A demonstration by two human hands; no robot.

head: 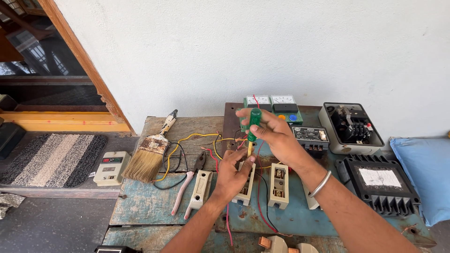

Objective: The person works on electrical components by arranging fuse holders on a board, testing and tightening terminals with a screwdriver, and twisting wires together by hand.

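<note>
Screwdriver (253,122) in right hand (276,138) fingers

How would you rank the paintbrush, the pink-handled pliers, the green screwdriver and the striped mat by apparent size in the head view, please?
1. Striped mat.
2. Paintbrush.
3. Pink-handled pliers; close to the paintbrush in length, but slimmer.
4. Green screwdriver, partly hidden by the hands.

The screwdriver (252,127) has a see-through green handle and a yellowish shaft — it's standing pretty much upright, tip pointing down into the top of a cream fuse holder (245,183). That holder is a long rectangular block lying flat on the worn blue surface (140,206) — red and yellow wires (213,152) are running into its top end.
</note>
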